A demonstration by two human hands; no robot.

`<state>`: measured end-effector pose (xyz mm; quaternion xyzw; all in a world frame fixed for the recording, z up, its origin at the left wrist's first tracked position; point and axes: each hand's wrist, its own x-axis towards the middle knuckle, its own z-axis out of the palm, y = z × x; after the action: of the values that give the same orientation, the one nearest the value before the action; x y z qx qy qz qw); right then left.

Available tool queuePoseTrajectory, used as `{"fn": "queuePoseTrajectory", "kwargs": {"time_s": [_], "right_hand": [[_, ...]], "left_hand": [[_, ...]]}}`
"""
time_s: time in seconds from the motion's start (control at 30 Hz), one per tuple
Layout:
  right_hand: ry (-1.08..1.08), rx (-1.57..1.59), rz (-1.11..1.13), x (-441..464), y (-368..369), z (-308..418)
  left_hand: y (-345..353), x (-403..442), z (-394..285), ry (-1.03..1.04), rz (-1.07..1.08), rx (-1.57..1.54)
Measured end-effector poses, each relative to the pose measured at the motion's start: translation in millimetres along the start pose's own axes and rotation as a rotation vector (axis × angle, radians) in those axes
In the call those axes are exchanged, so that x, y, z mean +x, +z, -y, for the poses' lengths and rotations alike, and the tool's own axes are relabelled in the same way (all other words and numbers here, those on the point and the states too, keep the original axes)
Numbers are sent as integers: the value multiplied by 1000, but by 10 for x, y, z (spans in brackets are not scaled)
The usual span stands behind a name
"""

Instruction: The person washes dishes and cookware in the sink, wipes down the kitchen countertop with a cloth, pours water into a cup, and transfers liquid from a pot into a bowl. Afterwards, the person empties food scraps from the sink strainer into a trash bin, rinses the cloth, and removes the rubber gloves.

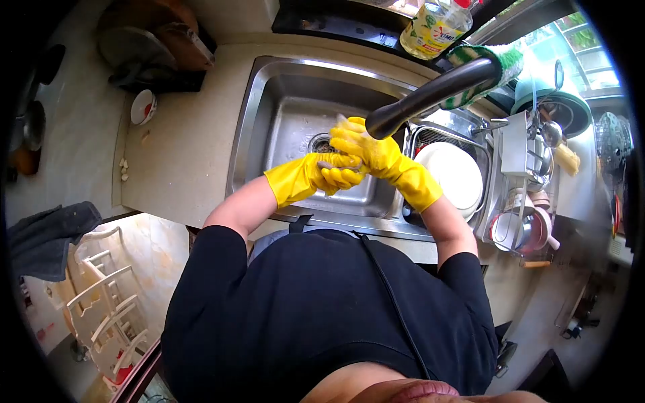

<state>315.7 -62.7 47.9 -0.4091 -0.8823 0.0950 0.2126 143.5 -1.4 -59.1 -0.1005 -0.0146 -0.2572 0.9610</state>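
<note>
Both hands wear yellow rubber gloves and meet above the steel sink (289,114). My left hand (329,172) has its fingers curled around a small greyish thing, too hidden to name. Just above and to the right, my right hand (368,144) is close against it, its fingers together and slightly blurred; whether something is in them does not show. Below the hands, the drain (321,143) of the sink is partly visible. The black faucet (430,97) reaches in from the upper right, its end near my right hand.
A white plate (450,176) stands in the rack right of the sink. Behind are a yellow-labelled bottle (437,28) and a green-white cloth (514,64). A small bowl (142,107) lies left on the counter (181,141). Cups and pans (510,230) fill the right rack.
</note>
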Motion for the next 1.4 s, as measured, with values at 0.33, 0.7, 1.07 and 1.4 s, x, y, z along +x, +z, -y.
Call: {"fn": "queuePoseTrajectory", "kwargs": {"time_s": [0.33, 0.7, 1.07, 1.4], "right_hand": [[921, 947, 162, -200, 512, -600], [1051, 651, 472, -129, 640, -389], [1348, 2079, 109, -285, 802, -52], [968, 2440, 114, -408, 1077, 523]], "left_hand": [[886, 219, -342, -211, -1180, 1266], [1178, 288, -409, -280, -1384, 2137], [115, -107, -490, 394, -1068, 2832], [56, -439, 31, 902, -814, 2778]]}}
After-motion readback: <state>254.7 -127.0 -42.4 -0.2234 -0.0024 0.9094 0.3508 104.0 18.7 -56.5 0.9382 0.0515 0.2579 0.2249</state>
